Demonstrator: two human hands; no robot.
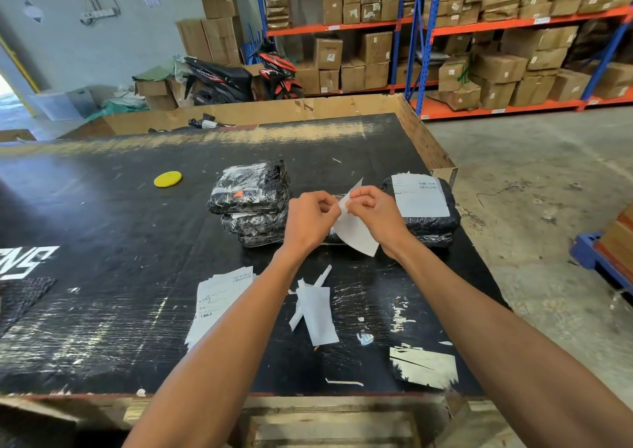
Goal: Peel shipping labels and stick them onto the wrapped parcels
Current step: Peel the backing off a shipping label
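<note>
Both hands hold one white shipping label (pixel 354 231) above the black table (pixel 102 214). My left hand (pixel 310 220) pinches its upper edge from the left, and my right hand (pixel 373 214) pinches the same edge from the right. A stack of black wrapped parcels (pixel 251 204) lies just left of my hands. To the right a black parcel (pixel 428 218) carries a white label (pixel 419 196) on top. A pile of printed labels (pixel 219 302) rests near my left forearm. Peeled white backing strips (pixel 317 310) lie between my forearms.
A yellow round pad (pixel 168 178) lies on the table's left middle. Cardboard walls (pixel 424 139) edge the table's far and right sides. Shelves of cartons (pixel 479 43) and a parked scooter (pixel 239 74) stand behind. A blue pallet (pixel 599 259) sits on the floor at right.
</note>
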